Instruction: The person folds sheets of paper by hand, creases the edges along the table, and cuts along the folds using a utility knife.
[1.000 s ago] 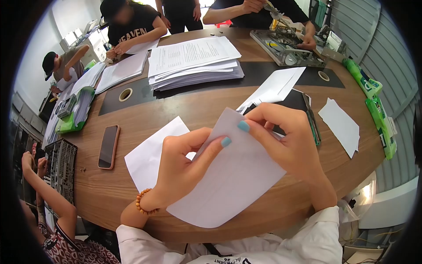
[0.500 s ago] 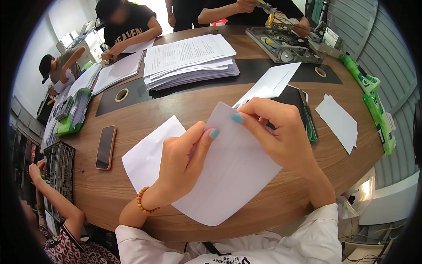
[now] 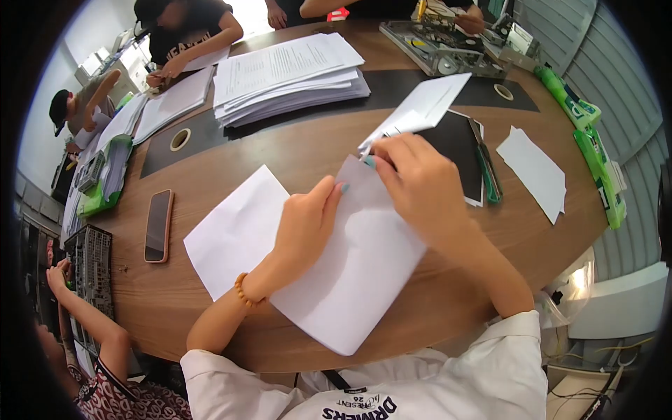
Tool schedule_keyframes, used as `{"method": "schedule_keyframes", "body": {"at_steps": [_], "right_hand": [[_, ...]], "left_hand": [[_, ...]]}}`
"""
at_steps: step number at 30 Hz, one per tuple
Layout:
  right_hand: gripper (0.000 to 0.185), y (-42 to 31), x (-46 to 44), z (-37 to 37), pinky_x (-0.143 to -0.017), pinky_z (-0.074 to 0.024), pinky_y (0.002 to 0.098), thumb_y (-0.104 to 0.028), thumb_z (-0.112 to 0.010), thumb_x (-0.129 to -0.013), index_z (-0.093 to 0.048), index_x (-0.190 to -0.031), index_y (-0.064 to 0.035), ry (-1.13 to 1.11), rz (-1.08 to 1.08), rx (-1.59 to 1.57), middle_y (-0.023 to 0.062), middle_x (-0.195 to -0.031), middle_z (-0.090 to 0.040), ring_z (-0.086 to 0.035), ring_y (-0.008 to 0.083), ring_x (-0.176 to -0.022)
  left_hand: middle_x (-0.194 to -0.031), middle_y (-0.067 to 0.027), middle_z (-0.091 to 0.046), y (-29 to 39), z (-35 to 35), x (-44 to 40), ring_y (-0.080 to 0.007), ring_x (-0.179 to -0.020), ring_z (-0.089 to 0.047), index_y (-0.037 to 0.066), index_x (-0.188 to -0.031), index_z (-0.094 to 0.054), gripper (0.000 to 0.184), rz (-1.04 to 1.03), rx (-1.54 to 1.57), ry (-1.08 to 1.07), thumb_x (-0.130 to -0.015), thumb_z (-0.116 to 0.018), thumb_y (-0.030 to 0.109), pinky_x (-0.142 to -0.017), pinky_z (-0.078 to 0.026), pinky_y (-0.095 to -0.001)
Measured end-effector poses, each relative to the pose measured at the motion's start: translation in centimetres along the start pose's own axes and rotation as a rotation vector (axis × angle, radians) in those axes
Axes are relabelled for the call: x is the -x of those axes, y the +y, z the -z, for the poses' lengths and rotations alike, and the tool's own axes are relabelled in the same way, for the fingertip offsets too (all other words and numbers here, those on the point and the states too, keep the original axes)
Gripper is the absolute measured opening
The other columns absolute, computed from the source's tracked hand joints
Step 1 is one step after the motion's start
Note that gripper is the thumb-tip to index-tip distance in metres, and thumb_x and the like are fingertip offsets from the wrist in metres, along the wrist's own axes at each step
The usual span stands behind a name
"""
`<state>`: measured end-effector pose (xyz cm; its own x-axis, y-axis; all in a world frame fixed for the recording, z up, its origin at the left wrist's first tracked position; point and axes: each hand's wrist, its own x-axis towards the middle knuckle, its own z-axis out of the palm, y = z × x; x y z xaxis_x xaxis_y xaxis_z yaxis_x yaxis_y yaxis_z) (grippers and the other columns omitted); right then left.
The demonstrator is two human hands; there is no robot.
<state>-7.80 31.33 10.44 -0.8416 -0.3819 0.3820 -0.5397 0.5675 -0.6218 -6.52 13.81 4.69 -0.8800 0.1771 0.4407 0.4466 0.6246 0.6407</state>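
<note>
A white sheet of paper [image 3: 353, 280] slants toward me over the table's near edge. My left hand [image 3: 304, 224] grips its upper left edge between thumb and fingers. At the top corner, my right hand [image 3: 423, 182] pinches the paper, fingertips close to those of the left; what else may be in them is hidden. A folded white paper [image 3: 427, 105] angles up just beyond the right knuckles. Another white sheet [image 3: 238, 224] lies on the table, partly under my left forearm. Right of my right hand are a black flat board [image 3: 455, 154] and a green-handled tool [image 3: 488, 168].
Paper stacks [image 3: 294, 80] stand across the table [image 3: 140, 301]. A phone [image 3: 159, 225] lies left, loose papers [image 3: 535, 171] right. Green packets [image 3: 595, 164] line the right edge; a metal device [image 3: 448, 52] sits far back. Other people work around the table, one with a circuit board [image 3: 91, 266].
Both hands have shifted slightly, and the right wrist has turned over, its back now facing up more. The held sheet bends more. The view has tilted down a little.
</note>
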Motion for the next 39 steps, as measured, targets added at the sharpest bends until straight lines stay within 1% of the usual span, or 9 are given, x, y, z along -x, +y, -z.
{"method": "schedule_keyframes", "body": {"at_steps": [2, 4, 6, 11, 18, 20, 25, 37, 39], "right_hand": [[0.021, 0.2, 2.2, -1.7, -0.080, -0.0474, 0.0362, -0.013, -0.062, -0.080, -0.060, -0.097, 0.0010, 0.270, 0.490, 0.402, 0.0115, -0.104, -0.062, -0.059, 0.0267, -0.095], [0.045, 0.3, 6.0, -3.7, -0.096, -0.0373, 0.0447, -0.029, -0.060, -0.082, -0.052, -0.115, 0.0010, -0.135, 0.745, 0.180, 0.0157, -0.128, -0.048, -0.046, 0.0309, -0.117], [0.057, 0.9, 8.1, -4.5, -0.100, -0.0320, 0.0458, -0.039, -0.056, -0.082, -0.046, -0.121, 0.0006, -0.329, 0.633, 0.179, 0.0166, -0.132, -0.043, -0.041, 0.0312, -0.122], [0.087, 1.8, 11.6, -3.9, -0.107, -0.0179, 0.0485, -0.064, -0.044, -0.078, -0.031, -0.135, -0.0001, -0.644, 0.406, 0.190, 0.0180, -0.143, -0.027, -0.025, 0.0302, -0.133], [0.083, 3.3, 9.3, -0.3, -0.110, -0.0125, 0.0479, -0.060, -0.042, -0.082, -0.026, -0.138, -0.0005, -0.720, 0.362, 0.074, 0.0164, -0.145, -0.023, -0.020, 0.0304, -0.135], [0.078, 5.2, 9.9, -0.7, -0.110, -0.0117, 0.0471, -0.055, -0.042, -0.084, -0.025, -0.139, -0.0026, -0.735, 0.307, 0.438, 0.0141, -0.146, -0.022, -0.019, 0.0305, -0.135], [0.075, 5.7, 8.3, 1.8, -0.110, -0.0124, 0.0470, -0.044, -0.049, -0.084, -0.023, -0.140, -0.0021, -0.592, 0.203, 0.366, 0.0153, -0.146, -0.022, -0.019, 0.0305, -0.135], [0.074, 2.0, 10.6, 0.7, -0.108, -0.0168, 0.0504, -0.060, -0.040, -0.082, -0.038, -0.133, -0.0051, -0.534, 0.354, 0.481, 0.0125, -0.140, -0.036, -0.034, 0.0260, -0.129], [0.076, 1.6, 13.1, -2.6, -0.107, -0.0181, 0.0501, -0.062, -0.039, -0.081, -0.040, -0.132, -0.0062, -0.761, 0.494, 0.181, 0.0092, -0.139, -0.038, -0.037, 0.0235, -0.127]], "left_hand": [[-0.052, -0.0188, -0.048, -3.0, -2.7, 1.4, -0.0364, -0.047, -0.048, 0.002, -0.074, -0.047, 0.022, 0.008, 0.060, -0.020, -0.091, -0.047, 0.015, -0.043, -0.036, -0.0405], [-0.054, -0.0205, -0.051, -3.6, -3.6, 1.3, -0.0400, -0.052, -0.052, 0.002, -0.074, -0.048, 0.024, 0.016, 0.122, -0.030, -0.091, -0.047, 0.018, -0.045, -0.039, -0.0435], [-0.055, -0.0206, -0.053, -3.5, -3.6, 0.7, -0.0409, -0.055, -0.054, 0.003, -0.074, -0.049, 0.026, 0.071, -0.246, -0.179, -0.091, -0.046, 0.022, -0.046, -0.042, -0.0456], [-0.048, -0.0165, -0.051, -3.8, -4.3, 1.5, -0.0364, -0.044, -0.053, 0.004, -0.073, -0.045, 0.027, -0.031, -0.367, -0.158, -0.092, -0.047, 0.023, -0.040, -0.041, -0.0430], [-0.044, -0.0141, -0.048, -4.0, -4.6, 1.4, -0.0341, -0.039, -0.050, 0.005, -0.072, -0.044, 0.026, -0.104, -0.456, -0.086, -0.091, -0.049, 0.023, -0.036, -0.039, -0.0411], [-0.044, -0.0139, -0.048, -3.9, -4.5, 1.7, -0.0339, -0.039, -0.050, 0.005, -0.072, -0.044, 0.026, -0.110, -0.461, -0.072, -0.091, -0.049, 0.023, -0.036, -0.039, -0.0409], [-0.045, -0.0146, -0.047, -4.0, -4.2, 1.5, -0.0347, -0.040, -0.048, 0.005, -0.072, -0.043, 0.027, -0.083, -0.418, -0.101, -0.091, -0.050, 0.023, -0.038, -0.038, -0.0420], [-0.052, -0.0183, -0.051, -4.1, -3.9, 1.2, -0.0375, -0.049, -0.051, 0.003, -0.070, -0.049, 0.027, -0.020, -0.243, -0.082, -0.090, -0.050, 0.020, -0.046, -0.040, -0.0453], [-0.054, -0.0187, -0.052, -3.7, -3.4, 1.1, -0.0376, -0.052, -0.052, 0.002, -0.069, -0.051, 0.027, 0.016, -0.188, -0.105, -0.090, -0.050, 0.020, -0.049, -0.040, -0.0451]]}}
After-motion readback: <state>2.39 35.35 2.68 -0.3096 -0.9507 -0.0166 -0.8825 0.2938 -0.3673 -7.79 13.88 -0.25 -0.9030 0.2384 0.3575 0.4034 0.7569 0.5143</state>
